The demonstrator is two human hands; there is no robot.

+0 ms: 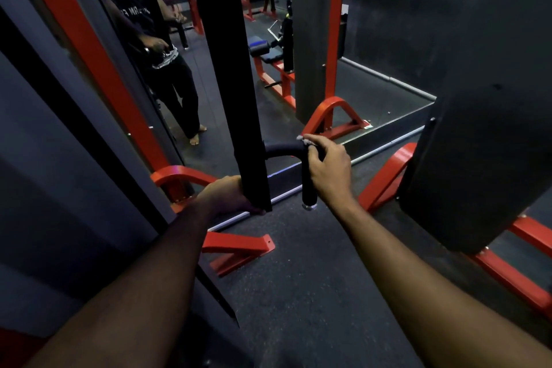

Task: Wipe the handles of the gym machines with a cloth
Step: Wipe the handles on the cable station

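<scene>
A black padded handle (307, 185) curves out from a black upright post (239, 98) and bends down to a chrome end cap. My right hand (328, 167) is wrapped around the upper bend of the handle, and a small bit of pale cloth (306, 140) shows at my fingertips, pressed against the grip. My left hand (227, 196) grips the lower end of the black post from the left. Most of the cloth is hidden inside my right hand.
A wall mirror (185, 75) just beyond the post reflects a person and other red machines. A large black pad (478, 143) hangs close on the right. Red frame feet (239, 248) and red rails (513, 272) lie on the dark rubber floor (313, 293).
</scene>
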